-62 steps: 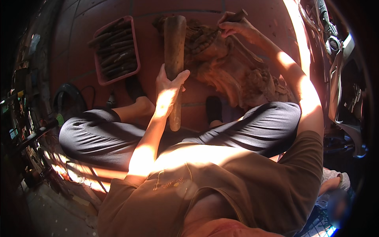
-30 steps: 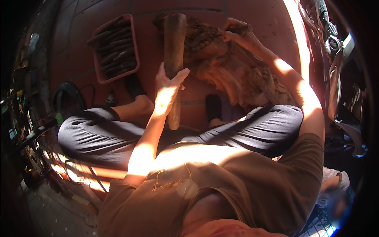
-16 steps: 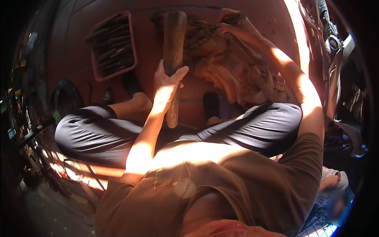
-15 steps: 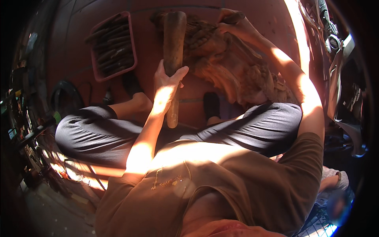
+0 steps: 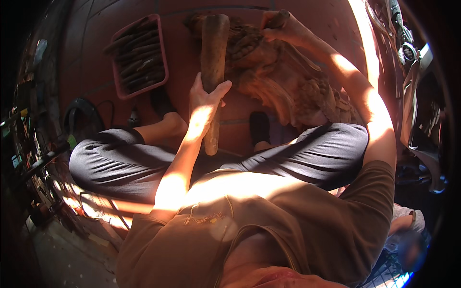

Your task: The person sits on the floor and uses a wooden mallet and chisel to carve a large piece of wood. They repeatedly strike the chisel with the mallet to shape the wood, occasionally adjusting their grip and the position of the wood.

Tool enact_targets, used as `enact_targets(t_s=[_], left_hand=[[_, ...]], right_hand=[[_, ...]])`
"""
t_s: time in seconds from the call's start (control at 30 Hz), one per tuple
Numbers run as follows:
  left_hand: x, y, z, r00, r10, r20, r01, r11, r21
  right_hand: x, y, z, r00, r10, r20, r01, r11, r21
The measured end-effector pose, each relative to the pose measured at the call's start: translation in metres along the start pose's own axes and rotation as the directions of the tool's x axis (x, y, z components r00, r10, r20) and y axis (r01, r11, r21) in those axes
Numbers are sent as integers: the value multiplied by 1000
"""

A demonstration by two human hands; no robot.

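My left hand (image 5: 205,100) is closed around the grip of a long wooden mallet (image 5: 214,50). The mallet's thick end points away from me, and its narrow end hangs over my lap. At the far right, my right hand (image 5: 284,31) is wrapped around a short wooden tool handle (image 5: 279,19), likely a chisel's; its blade is hidden from view. Below and beside that hand lies a large brown wood carving (image 5: 269,72) with deep, rounded relief, stretching from the far middle to my right knee. The mallet's head appears beside the carving's left end, with the gap between them unclear.
A pink plastic basket (image 5: 165,60) full of long wooden-handled tools (image 5: 141,54) rests on the red tiled floor (image 5: 96,43) at the far left. A dark round object (image 5: 79,113) stands near my left knee. Cluttered items line both sides. Another person's arm (image 5: 401,223) shows at the lower right.
The tool handle in my right hand has tilted, its end now pointing more upward. The mallet stays nearly in place, with the whole view shifted slightly.
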State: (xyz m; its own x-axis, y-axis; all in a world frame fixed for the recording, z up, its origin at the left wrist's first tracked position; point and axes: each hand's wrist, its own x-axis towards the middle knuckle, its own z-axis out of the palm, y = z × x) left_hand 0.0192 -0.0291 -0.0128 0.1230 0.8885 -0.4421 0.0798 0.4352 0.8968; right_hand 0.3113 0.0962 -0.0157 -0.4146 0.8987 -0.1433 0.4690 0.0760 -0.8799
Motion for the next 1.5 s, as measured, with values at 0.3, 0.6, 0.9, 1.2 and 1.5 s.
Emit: enact_targets(t_s=[0.3,0.6,0.9,1.2,1.5], left_hand=[[3,1,-3,1000,-4,-28,3,1000,-8],[2,-3,-4,1000,5,-13,-6,1000,-28],[2,-3,-6,999,34,-23,-35,996,-84],[2,2,-1,1000,-1,0,1,1000,-18],[4,-3,-2,1000,1,-9,-1,1000,-14]], right_hand=[[6,-18,0,999,16,30,-12,992,-122],[14,-21,1,995,18,103,2,982,-190],[-6,-46,-22,994,-72,-77,43,943,-329],[1,-24,-19,994,109,-32,-109,994,-10],[8,-10,-6,997,77,26,-78,995,54]])
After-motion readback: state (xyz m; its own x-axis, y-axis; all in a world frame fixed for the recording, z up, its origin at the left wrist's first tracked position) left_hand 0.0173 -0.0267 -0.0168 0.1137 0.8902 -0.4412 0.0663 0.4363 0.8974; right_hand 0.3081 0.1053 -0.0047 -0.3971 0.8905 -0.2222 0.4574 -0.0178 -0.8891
